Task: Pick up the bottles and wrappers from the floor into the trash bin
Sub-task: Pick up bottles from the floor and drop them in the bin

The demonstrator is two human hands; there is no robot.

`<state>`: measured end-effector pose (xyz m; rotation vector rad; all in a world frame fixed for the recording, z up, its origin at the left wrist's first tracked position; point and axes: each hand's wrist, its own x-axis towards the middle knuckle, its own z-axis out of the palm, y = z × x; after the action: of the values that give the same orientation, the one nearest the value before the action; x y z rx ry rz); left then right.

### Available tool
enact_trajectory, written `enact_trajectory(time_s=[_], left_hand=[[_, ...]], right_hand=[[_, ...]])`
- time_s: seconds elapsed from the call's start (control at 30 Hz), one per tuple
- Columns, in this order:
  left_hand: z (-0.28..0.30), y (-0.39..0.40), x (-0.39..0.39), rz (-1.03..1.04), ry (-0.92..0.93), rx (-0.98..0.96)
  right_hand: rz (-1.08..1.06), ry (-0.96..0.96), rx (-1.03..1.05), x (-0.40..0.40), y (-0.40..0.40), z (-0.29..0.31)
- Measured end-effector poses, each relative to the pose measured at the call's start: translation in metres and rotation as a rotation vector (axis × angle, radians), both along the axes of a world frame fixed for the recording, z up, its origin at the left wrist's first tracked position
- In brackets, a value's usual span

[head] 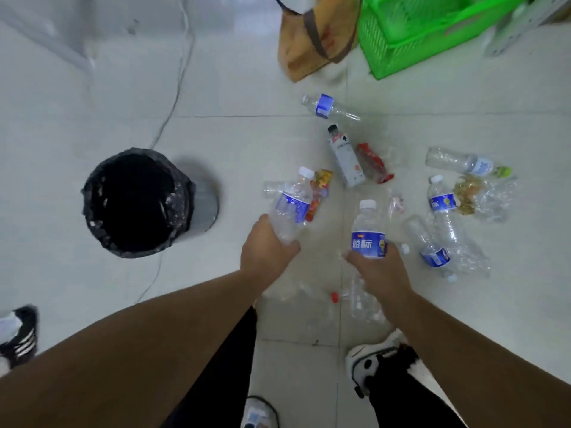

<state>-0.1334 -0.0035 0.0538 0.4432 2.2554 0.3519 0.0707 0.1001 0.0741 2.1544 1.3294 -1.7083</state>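
Observation:
My left hand (266,249) grips a clear blue-label bottle (292,202) by its base, cap pointing away. In my right hand (379,267) is a second blue-label bottle (367,230), held upright. The trash bin (136,200), grey with a black liner, stands open on the floor left of my left hand. Several more bottles lie to the right, among them a white-label one with a black cap (346,157) and a clear one (332,107). A red wrapper (372,162) and a yellow-red wrapper (319,188) lie between them. Crushed clear bottles (364,299) sit under my right wrist.
A green plastic basket (411,35) and a tan bag (312,41) stand at the back right. A thin cable (177,97) runs across the tiles behind the bin. A dark striped shoe (21,335) is at the left edge; my own feet (370,362) are below.

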Motion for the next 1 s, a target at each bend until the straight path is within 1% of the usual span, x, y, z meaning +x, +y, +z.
enact_trajectory(time_s=[0.13, 0.2, 0.27, 0.33, 0.43, 0.57, 0.7, 0.8, 0.83, 0.87, 0.9, 0.93, 0.97, 1.0], left_hand=[[0.086, -0.054, -0.047, 0.214, -0.027, 0.095], [0.121, -0.078, -0.081, 0.295, -0.036, 0.130], [0.147, -0.103, -0.118, 0.344, -0.048, 0.106], [0.161, -0.127, -0.157, 0.399, -0.071, 0.056], [0.163, -0.159, -0.216, 0.508, -0.158, -0.001], [0.144, -0.181, -0.278, 0.584, -0.286, -0.120], [0.113, -0.181, -0.320, 0.577, -0.355, -0.216], [0.086, -0.174, -0.338, 0.604, -0.395, -0.290], [0.078, -0.171, -0.341, 0.613, -0.377, -0.315], [0.071, -0.168, -0.343, 0.590, -0.311, -0.345], [0.066, -0.168, -0.343, 0.536, -0.204, -0.363], [0.063, -0.169, -0.342, 0.472, -0.080, -0.348], [0.061, -0.171, -0.340, 0.420, 0.033, -0.292], [0.060, -0.175, -0.337, 0.390, 0.107, -0.214]], right_hand=[[0.146, 0.027, -0.007, -0.065, 0.005, 0.078], [0.190, 0.075, -0.014, -0.106, 0.001, 0.111], [0.248, 0.119, -0.033, -0.148, -0.009, 0.136], [0.282, 0.173, -0.085, -0.190, -0.024, 0.151], [0.332, 0.192, -0.168, -0.251, -0.054, 0.154], [0.378, 0.169, -0.303, -0.323, -0.094, 0.137], [0.492, 0.090, -0.302, -0.371, -0.119, 0.101], [0.506, 0.077, -0.284, -0.395, -0.131, 0.072], [0.507, 0.078, -0.275, -0.400, -0.135, 0.062], [0.507, 0.082, -0.262, -0.403, -0.138, 0.053], [0.519, 0.083, -0.231, -0.404, -0.140, 0.045], [0.549, 0.073, -0.167, -0.402, -0.141, 0.039], [0.583, 0.057, -0.084, -0.397, -0.141, 0.035], [0.603, 0.045, -0.010, -0.390, -0.140, 0.032]])
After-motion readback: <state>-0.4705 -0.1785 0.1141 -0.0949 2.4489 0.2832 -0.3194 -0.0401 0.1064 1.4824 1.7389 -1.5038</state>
